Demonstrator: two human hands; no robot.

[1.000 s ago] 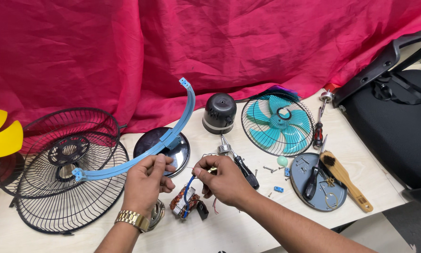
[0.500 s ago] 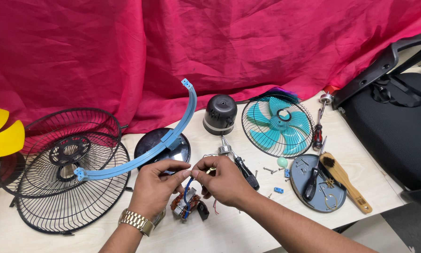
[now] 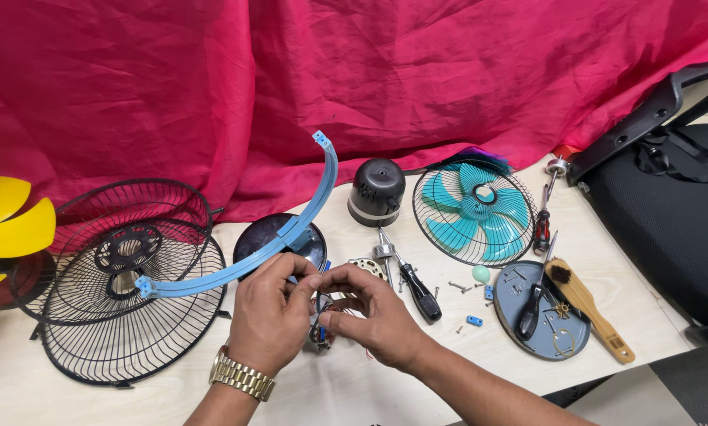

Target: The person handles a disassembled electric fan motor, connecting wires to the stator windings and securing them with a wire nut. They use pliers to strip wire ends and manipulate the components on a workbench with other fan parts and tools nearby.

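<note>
Head view, lower centre of frame: left hand (image 3: 271,315), gold watch at the wrist, and right hand (image 3: 374,315) meeting fingertip to fingertip, both curling closed and pinching thin wires of a small metal fan motor (image 3: 322,327) lying on the pale wooden table (image 3: 94,398). Just above: curved blue plastic strip (image 3: 291,237) crossing a dark round dish (image 3: 279,237). Resting at left: black wire fan grilles (image 3: 125,315). Lying right of the hands: black-handled screwdriver (image 3: 413,284), with a teal-bladed fan (image 3: 474,211) beyond.

light: bright, even, from above | shadows: soft, short | focus: sharp | edges: mild wide-angle bend
</note>
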